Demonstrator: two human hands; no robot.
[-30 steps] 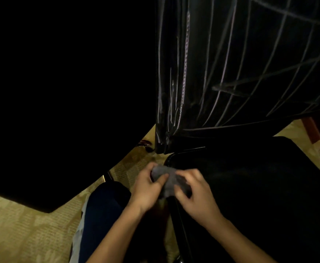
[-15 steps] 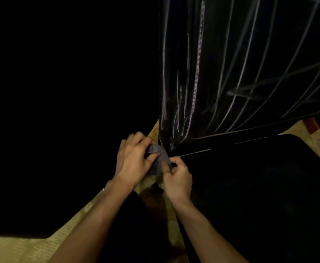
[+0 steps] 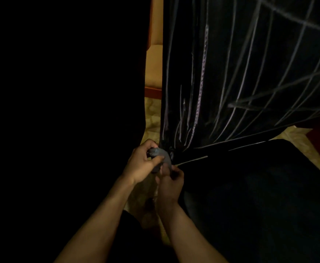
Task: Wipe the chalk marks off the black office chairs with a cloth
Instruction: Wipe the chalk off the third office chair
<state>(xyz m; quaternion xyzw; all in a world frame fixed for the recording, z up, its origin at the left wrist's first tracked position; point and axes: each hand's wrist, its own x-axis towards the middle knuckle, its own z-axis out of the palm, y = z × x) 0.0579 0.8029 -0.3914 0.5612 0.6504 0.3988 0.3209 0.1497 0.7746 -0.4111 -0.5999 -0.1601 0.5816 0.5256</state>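
A black office chair fills the right of the head view; its backrest (image 3: 250,73) carries many long white chalk lines running down toward the seat (image 3: 259,196). A small grey cloth (image 3: 160,153) is bunched at the backrest's lower left corner. My left hand (image 3: 143,164) grips the cloth from the left. My right hand (image 3: 169,182) pinches its lower end from below. Both hands sit just left of the seat's rear corner.
A second black chair (image 3: 60,92) stands as a dark mass on the left. Between the two chairs runs a narrow gap showing patterned beige carpet (image 3: 152,114) and a pale wall with a reddish skirting (image 3: 153,91). Carpet also shows at the far right (image 3: 310,147).
Both hands with the cloth have moved up from the seat's front corner to the base of the backrest. The view has tilted upward, showing more backrest.
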